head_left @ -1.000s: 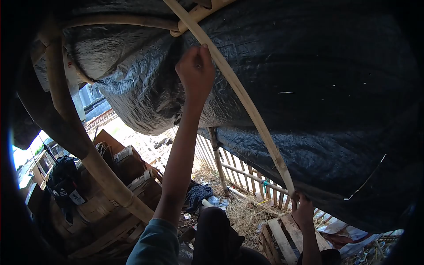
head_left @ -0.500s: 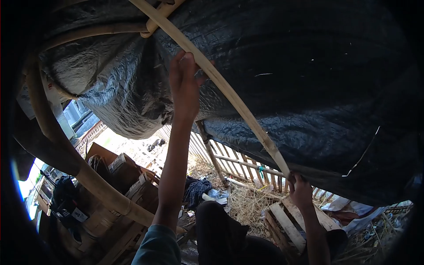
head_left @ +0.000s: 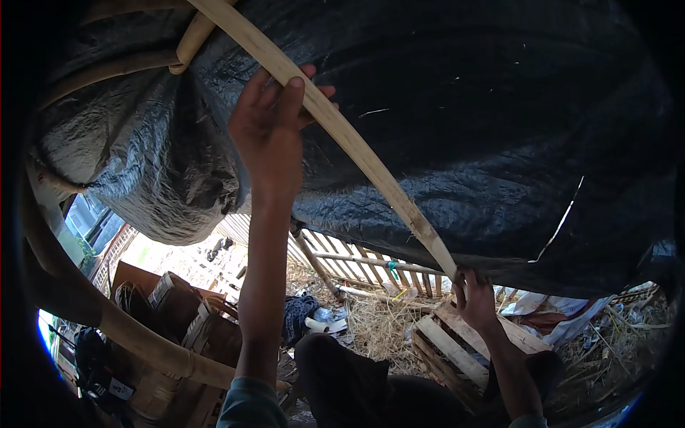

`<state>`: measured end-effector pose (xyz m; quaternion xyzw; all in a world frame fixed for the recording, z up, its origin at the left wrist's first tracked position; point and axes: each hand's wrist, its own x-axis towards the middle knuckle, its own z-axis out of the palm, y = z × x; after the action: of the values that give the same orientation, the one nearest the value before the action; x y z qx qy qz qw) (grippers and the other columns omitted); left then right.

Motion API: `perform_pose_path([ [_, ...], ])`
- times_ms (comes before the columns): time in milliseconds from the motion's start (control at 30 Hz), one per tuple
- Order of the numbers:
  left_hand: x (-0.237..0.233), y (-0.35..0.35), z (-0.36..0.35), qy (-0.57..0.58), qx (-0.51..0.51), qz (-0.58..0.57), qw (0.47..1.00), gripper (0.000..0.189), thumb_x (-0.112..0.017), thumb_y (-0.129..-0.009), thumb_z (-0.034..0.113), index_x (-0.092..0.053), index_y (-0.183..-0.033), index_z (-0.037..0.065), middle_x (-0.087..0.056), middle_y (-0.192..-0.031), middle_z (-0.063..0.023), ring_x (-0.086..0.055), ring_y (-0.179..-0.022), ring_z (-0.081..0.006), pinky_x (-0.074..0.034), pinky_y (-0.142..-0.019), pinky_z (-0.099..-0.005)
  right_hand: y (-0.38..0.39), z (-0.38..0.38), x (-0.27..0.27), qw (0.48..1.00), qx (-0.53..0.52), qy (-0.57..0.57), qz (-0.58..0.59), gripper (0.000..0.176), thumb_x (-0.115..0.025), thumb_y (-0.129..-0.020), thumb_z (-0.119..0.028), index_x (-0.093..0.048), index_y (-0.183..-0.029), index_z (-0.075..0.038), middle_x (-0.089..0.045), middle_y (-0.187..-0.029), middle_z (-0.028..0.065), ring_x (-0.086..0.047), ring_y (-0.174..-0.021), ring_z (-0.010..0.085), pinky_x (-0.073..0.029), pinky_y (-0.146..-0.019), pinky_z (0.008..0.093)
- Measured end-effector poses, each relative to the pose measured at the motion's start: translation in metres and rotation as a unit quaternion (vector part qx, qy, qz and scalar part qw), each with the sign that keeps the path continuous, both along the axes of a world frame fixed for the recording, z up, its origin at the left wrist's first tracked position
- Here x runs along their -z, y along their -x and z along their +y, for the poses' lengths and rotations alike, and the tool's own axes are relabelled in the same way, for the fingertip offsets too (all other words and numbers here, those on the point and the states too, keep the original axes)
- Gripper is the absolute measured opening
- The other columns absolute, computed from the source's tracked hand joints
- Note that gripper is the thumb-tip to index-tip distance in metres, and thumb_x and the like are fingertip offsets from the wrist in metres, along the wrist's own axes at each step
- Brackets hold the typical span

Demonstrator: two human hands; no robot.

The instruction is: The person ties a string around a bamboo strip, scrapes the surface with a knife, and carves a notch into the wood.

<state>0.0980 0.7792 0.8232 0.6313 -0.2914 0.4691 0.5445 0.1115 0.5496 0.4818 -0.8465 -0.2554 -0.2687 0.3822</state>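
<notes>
A long, pale bamboo strip [head_left: 371, 160] runs slanting from the top left down to the lower right, slightly bowed. My left hand [head_left: 271, 132] is raised to its upper part, thumb against the near face and fingers behind it. Down at the tapered lower end, my right hand [head_left: 476, 299] is closed round the tip. Behind the strip hangs a dark plastic tarp [head_left: 514, 143], creased and dotted with small holes of light.
A thick curved bamboo pole [head_left: 143, 332] crosses the lower left, in front of woven baskets [head_left: 203, 328]. Bamboo poles [head_left: 196, 39] support the tarp above. Beyond are a slatted fence [head_left: 357, 257], straw [head_left: 389, 324] and a wooden crate [head_left: 453, 349].
The view has shifted, so most of the scene appears farther left. My left thumb now lies across the strip's face, with the fingers showing beyond it. The right hand keeps its hold on the lower end.
</notes>
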Motion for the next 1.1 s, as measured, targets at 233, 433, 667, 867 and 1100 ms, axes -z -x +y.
perform_pose_path([
  [233, -0.039, 0.009, 0.011, -0.169, -0.159, -0.154, 0.96, 0.036, -0.045, -0.095, 0.021, -0.053, -0.115, -0.008, -0.063, -0.099, -0.0202, -0.066, -0.087, -0.0286, -0.058, -0.075, -0.0376, 0.017, -0.001, -0.025, 0.991, -0.062, -0.115, 0.036, 0.044, -0.061, -0.082, -0.001, -0.052, -0.125, -0.006, -0.056, -0.103, 0.0172, -0.057, -0.093, 0.0324, -0.048, -0.078, 0.0408],
  [433, -0.062, 0.026, 0.018, -0.105, -0.005, -0.088, 0.991, 0.039, -0.031, -0.102, 0.023, -0.048, -0.124, -0.004, -0.05, -0.125, -0.0161, -0.056, -0.109, -0.0251, -0.053, -0.091, -0.0301, 0.011, 0.021, -0.029, 0.984, -0.095, -0.129, -0.077, 0.046, -0.062, -0.084, 0.002, -0.051, -0.128, -0.003, -0.051, -0.103, 0.0133, -0.054, -0.089, 0.0248, -0.048, -0.072, 0.0348],
  [667, 0.052, 0.006, 0.035, -0.057, 0.008, 0.076, 0.995, 0.073, -0.038, -0.091, 0.048, -0.026, -0.14, -0.005, -0.039, -0.138, -0.0245, -0.039, -0.128, -0.0362, -0.038, -0.101, -0.0446, 0.009, 0.032, -0.033, 0.974, -0.083, -0.189, -0.091, 0.044, -0.061, -0.083, 0.003, -0.054, -0.126, -0.003, -0.051, -0.091, 0.0117, -0.047, -0.079, 0.0235, -0.041, -0.067, 0.0331],
  [867, 0.234, 0.013, -0.061, -0.173, 0.119, 0.206, 0.956, 0.091, -0.05, -0.085, 0.063, -0.028, -0.137, -0.008, -0.043, -0.135, -0.0271, -0.045, -0.125, -0.0379, -0.04, -0.099, -0.0498, 0.023, 0.039, -0.043, 0.966, -0.121, -0.211, -0.092, 0.04, -0.064, -0.078, 0.003, -0.06, -0.117, -0.002, -0.052, -0.093, 0.0122, -0.049, -0.082, 0.0238, -0.042, -0.068, 0.0347],
  [1100, 0.245, 0.012, -0.063, 0.133, 0.181, 0.175, 0.959, 0.036, -0.043, -0.1, 0.029, -0.037, -0.07, 0.011, -0.031, -0.056, 0.0008, -0.041, -0.049, -0.0124, -0.05, -0.069, -0.0389, 0.024, 0.041, -0.038, 0.98, -0.169, -0.098, -0.046, 0.045, -0.072, -0.075, -0.02, -0.06, -0.118, -0.01, -0.056, -0.108, 0.0119, -0.054, -0.102, 0.0278, -0.044, -0.087, 0.0405],
])
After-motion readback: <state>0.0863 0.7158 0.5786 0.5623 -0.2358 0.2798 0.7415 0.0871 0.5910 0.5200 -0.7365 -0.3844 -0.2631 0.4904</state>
